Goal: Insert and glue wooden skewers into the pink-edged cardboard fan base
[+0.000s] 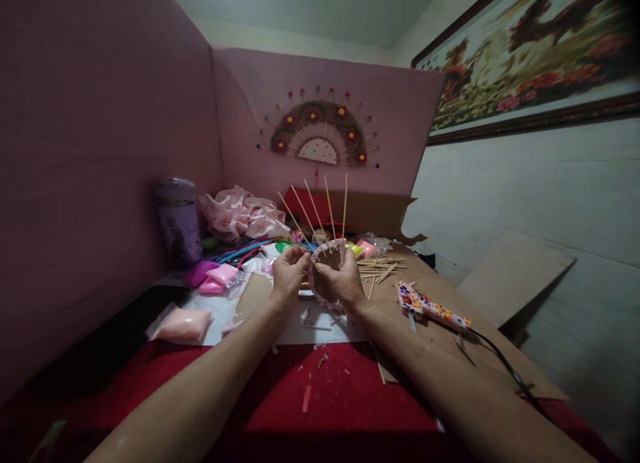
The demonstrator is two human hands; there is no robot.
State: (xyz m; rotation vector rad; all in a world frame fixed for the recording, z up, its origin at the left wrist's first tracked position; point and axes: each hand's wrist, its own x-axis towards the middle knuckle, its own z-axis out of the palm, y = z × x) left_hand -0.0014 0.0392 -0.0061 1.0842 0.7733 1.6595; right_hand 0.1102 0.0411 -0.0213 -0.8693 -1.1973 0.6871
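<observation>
Held up over the table is a small rounded cardboard piece [327, 268] with pale pink fabric around its edge. Several thin wooden sticks [327, 206] fan upward from its far edge. My right hand [345, 286] grips this piece from the right, thumb lying across its face. At its left edge, my left hand [290, 274] is closed in a pinch on a thin wooden stick [276, 219] that slants up to the left. The fingertips partly hide where that stick meets the cardboard.
Right of my hands lie loose wooden sticks [383, 268] and a flower-patterned glue gun [430, 307] with a black cord. Pink clay packets [183, 324], a purple tumbler [179, 223] and crumpled fabric [235, 213] sit left. A decorated fan [317, 133] hangs on the pink panel.
</observation>
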